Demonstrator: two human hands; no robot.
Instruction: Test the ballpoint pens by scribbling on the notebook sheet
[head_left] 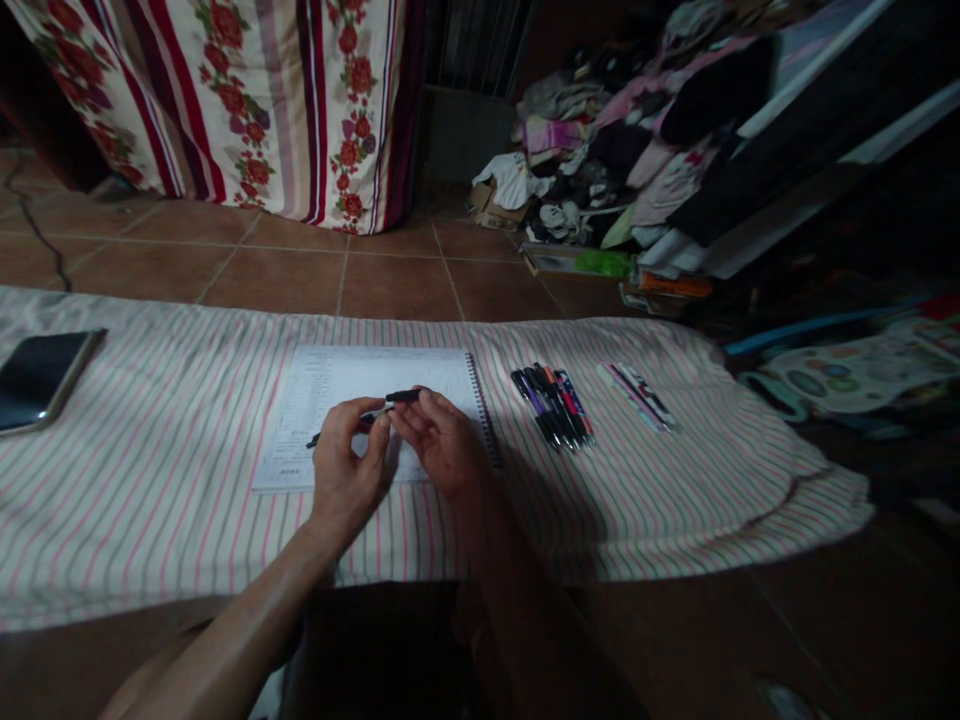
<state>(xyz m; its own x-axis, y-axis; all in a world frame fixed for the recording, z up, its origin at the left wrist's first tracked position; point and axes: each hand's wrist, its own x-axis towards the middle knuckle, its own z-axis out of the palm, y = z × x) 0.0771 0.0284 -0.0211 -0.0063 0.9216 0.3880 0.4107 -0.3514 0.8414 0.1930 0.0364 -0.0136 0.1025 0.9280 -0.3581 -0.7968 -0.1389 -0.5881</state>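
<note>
My left hand (349,455) and my right hand (442,440) meet above an open spiral-bound notebook (375,370). Between the fingertips of both is a short black pen part (403,396), pinched by my right thumb and fingers, with a pale bit at its left end. The left fingers are closed around a dark pen (313,440) whose end sticks out on the left; its middle is hidden behind the hand. I cannot tell whether the two dark pieces are joined. Right of the notebook lies a row of several pens (553,405), mostly black.
A smaller group of pale pens (637,397) lies farther right on the striped cloth (187,420). A dark-screened tablet or phone (45,375) is at the left. Beyond are a floral curtain (285,110), tiled floor (397,285) and a heap of clothes (600,140).
</note>
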